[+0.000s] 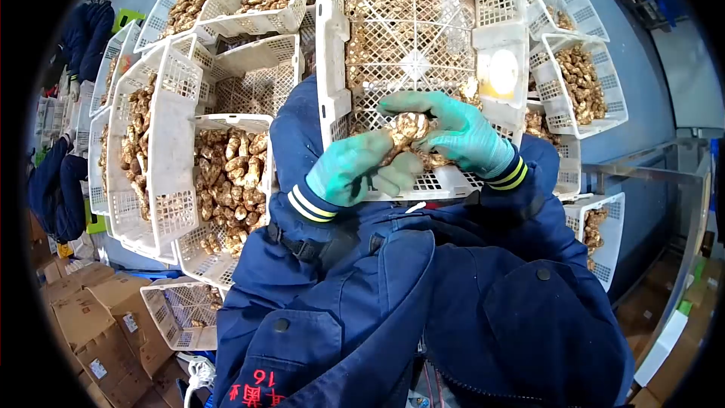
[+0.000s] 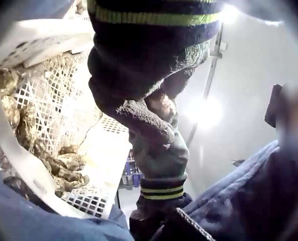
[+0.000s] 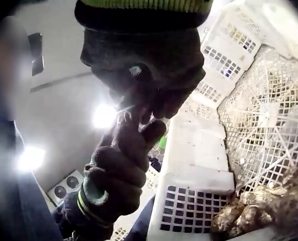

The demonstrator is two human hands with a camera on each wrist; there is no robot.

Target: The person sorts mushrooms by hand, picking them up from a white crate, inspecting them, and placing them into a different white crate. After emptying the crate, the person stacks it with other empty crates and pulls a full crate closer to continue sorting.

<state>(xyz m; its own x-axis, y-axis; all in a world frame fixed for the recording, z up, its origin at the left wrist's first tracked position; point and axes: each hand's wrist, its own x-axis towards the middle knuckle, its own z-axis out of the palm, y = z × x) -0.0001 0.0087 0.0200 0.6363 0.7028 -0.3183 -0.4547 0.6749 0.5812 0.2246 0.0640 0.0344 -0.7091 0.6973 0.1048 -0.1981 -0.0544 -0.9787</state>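
Both hands wear green-grey gloves and meet over the near side of a white slatted crate. Between them is a knobbly brown-and-cream tuber. My left hand holds it from the left, fingers bent under its near side. From the other side my right hand grips it, fingers curled over the top. In the left wrist view a small part of the tuber shows between the gloves; the rest is hidden. More tubers lie in the crate close by the hands.
Several white crates of tubers stand around me, among them a full one at the left and another at the right. Cardboard boxes are stacked at the lower left. A metal frame stands at the right. Other people sit at far left.
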